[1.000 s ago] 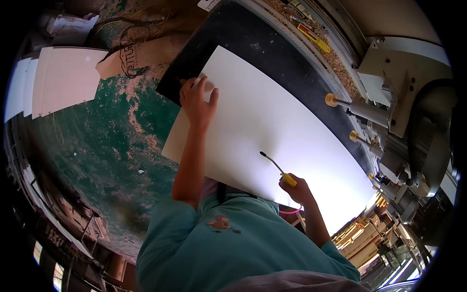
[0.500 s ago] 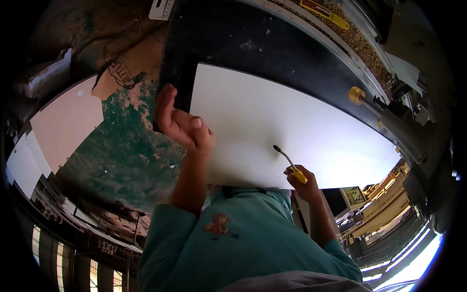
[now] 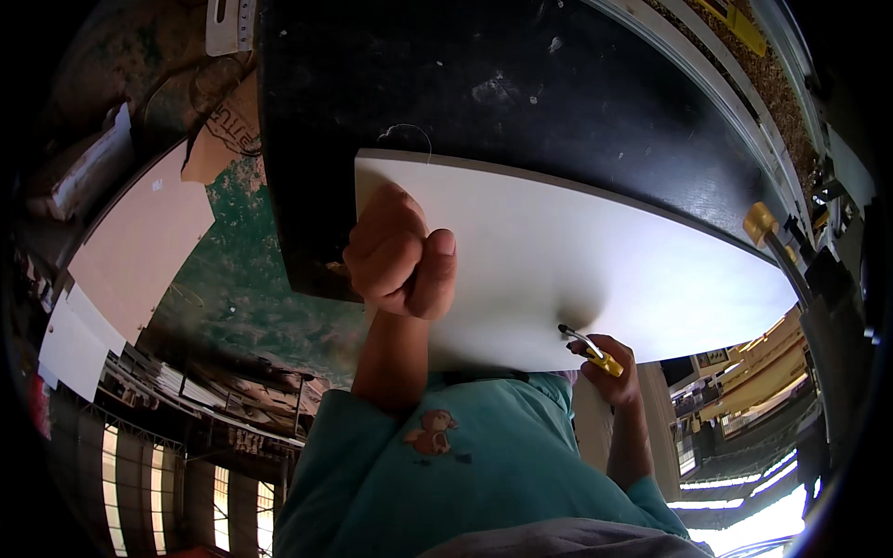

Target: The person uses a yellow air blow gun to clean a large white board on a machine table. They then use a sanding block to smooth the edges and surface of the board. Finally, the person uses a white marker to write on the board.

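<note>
We hold a yellow-handled tool at the near edge of a white board.

Our left hand [image 3: 402,253] is curled into a loose fist, thumb laid along the fingers, raised over the left end of the white board [image 3: 595,260]; we cannot tell whether it grips anything or touches the panel. Our right hand [image 3: 609,365] is closed around the yellow-handled tool [image 3: 590,349], whose metal tip rests against the board's near edge. The board lies flat on a black worktable [image 3: 484,93]. Both forearms rise from teal sleeves [image 3: 446,484] at the lower edge.
</note>
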`<state>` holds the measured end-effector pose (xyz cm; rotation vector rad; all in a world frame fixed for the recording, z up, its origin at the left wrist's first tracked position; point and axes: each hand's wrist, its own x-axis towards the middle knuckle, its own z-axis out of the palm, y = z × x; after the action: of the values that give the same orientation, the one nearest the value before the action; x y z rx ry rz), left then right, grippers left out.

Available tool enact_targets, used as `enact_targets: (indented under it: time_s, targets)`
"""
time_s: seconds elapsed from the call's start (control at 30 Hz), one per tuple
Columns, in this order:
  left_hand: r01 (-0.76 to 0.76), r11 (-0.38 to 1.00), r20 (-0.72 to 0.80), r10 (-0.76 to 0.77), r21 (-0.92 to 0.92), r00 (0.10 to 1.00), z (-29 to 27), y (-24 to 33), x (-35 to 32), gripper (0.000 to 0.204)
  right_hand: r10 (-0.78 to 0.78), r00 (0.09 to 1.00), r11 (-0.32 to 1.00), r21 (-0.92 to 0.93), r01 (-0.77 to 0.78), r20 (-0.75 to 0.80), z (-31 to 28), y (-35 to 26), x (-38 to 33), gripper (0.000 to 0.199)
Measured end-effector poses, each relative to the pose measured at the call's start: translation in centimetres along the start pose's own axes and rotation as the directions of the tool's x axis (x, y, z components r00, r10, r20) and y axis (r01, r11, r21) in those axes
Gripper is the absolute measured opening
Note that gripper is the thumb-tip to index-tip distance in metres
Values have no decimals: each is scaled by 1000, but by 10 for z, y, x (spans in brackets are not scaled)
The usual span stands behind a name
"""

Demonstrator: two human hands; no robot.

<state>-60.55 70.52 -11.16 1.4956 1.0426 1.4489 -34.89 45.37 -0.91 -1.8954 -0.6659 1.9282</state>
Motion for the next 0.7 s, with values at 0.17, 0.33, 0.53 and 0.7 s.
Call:
enact_targets:
  time_s: [0.17,0.33,0.53,0.7]
  targets:
    - [-35,981,57,24,190,998,5,2,-1,40,21,997,1000,-2,-21,-73,8,6,-8,30]
    - [91,913,-39,-82,398,996,10,13,-7,36,37,991,990,-127,-54,-129,-19,53,-68,27]
    - [-47,788,3,57,614,998,21,7,-8,17,73,918,918,-333,-214,-390,-66,120,-174,31]
    - [-351,525,304,177,775,936,29,39,-61,24,309,305,843,111,-525,-901,-165,231,-267,37]
